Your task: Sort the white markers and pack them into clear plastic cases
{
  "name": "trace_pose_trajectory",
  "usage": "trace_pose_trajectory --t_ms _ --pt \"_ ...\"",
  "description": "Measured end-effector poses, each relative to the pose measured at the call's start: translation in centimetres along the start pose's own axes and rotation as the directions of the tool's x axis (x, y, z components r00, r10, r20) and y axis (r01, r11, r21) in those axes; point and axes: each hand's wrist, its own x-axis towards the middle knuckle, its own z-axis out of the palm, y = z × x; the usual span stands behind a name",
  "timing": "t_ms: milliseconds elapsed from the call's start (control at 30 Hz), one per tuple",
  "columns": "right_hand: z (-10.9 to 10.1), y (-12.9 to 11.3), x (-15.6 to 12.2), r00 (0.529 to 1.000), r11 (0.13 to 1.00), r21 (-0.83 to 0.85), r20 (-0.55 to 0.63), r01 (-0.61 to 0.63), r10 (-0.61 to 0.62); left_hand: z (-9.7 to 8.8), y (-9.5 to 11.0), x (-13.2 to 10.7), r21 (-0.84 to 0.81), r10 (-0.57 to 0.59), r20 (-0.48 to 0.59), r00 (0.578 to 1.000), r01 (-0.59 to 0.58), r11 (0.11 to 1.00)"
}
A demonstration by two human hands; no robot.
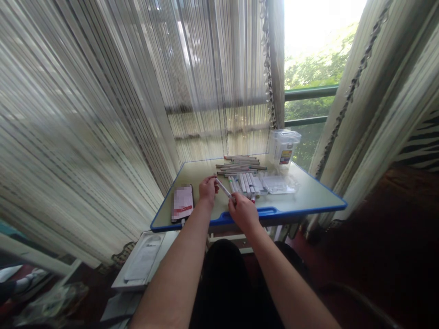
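Between my two hands a slim white marker pen slants over the near part of the table. My left hand pinches its upper left end. The lower right end is in the closed fingers of my right hand. Just past my right hand lies a row of white markers, side by side, some with coloured marks. Behind them several thin pens lie loosely across the table. To the right of the row is a clear plastic tray.
A small table with a blue edge stands before me. At its back right is a clear lidded container with a label. A phone with a cable lies at the left. Below left is an open white box. Curtains hang behind.
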Motion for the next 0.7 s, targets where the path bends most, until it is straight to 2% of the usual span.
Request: trace_pose_trajectory --t_ms 233,700 --pt "-0.28 0.02 0.04 0.999 0.999 -0.024 -0.018 0.034 -0.035 -0.18 -0.09 0.21 0.021 0.044 -0.06 0.997 -0.043 0.999" --pt "0.2 0.25 -0.06 0.997 0.998 0.001 -0.053 0.06 -0.059 -0.27 -0.33 0.36 0.028 0.099 -0.056 0.994 -0.097 0.995"
